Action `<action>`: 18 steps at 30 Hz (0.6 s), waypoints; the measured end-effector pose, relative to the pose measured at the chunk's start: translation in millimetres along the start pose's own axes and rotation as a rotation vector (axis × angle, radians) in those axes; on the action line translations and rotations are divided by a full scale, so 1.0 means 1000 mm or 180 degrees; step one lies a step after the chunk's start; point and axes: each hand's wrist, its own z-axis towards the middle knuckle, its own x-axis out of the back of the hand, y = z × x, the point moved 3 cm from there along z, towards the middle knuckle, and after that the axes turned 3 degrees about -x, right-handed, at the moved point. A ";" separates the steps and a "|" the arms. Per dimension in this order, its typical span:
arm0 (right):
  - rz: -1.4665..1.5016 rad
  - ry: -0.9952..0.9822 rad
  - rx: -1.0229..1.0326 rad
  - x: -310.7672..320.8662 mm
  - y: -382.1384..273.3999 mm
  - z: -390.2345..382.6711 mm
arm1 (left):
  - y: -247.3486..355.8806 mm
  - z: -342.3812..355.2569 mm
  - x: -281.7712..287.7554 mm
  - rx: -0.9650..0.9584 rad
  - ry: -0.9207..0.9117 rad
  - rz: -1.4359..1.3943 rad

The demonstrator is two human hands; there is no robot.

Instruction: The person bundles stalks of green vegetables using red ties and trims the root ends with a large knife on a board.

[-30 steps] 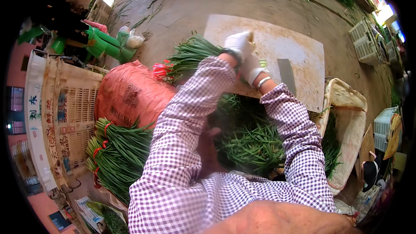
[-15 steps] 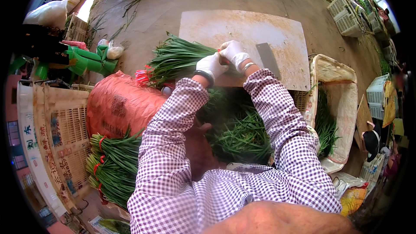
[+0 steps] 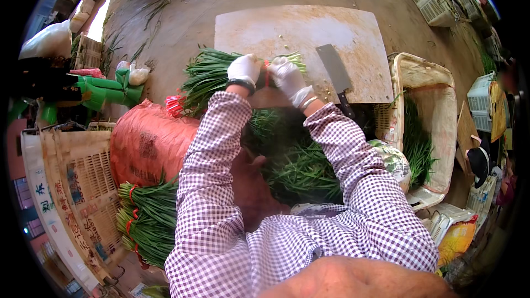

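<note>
A bunch of garlic chives (image 3: 208, 73) lies across the near left part of a stained white board (image 3: 356, 30), leaves to the left and pale ends to the right. A red tie (image 3: 267, 75) circles it between my hands. White gloves cover both. My left hand (image 3: 244, 69) is closed over the bunch left of the tie. Just right of the tie, my right hand (image 3: 288, 80) is closed on the bunch by its pale ends; the fingertips are partly hidden. To its right a cleaver (image 3: 334, 67) rests on the board, handle toward me.
Red-and-white ties (image 3: 175, 105) lie by a red sack (image 3: 149, 140) at left. Tied chive bunches (image 3: 149, 221) sit below it, beside a large crate (image 3: 91, 193). Loose chives (image 3: 303, 171) are under my arms. A white basket (image 3: 436, 132) with greens stands at right.
My hands have moved apart and slightly left along the bunch, baring the red tie and pale ends. The view has shifted, and the cleaver's handle now shows.
</note>
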 end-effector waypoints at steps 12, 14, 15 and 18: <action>0.0651 0.0406 -0.2169 0.042 0.003 -0.102 | 0.025 0.007 0.005 -0.0375 0.0145 -0.0188; 0.1877 0.0434 -0.3541 0.038 0.020 -0.118 | 0.041 -0.019 0.018 -0.0939 0.0200 0.0558; 0.2281 0.0354 -0.3859 0.035 0.020 -0.118 | 0.044 -0.027 0.014 -0.1306 0.0266 0.0720; 0.3221 0.0638 -0.4491 0.022 0.022 -0.115 | 0.049 -0.031 -0.008 -0.1993 0.0301 0.1195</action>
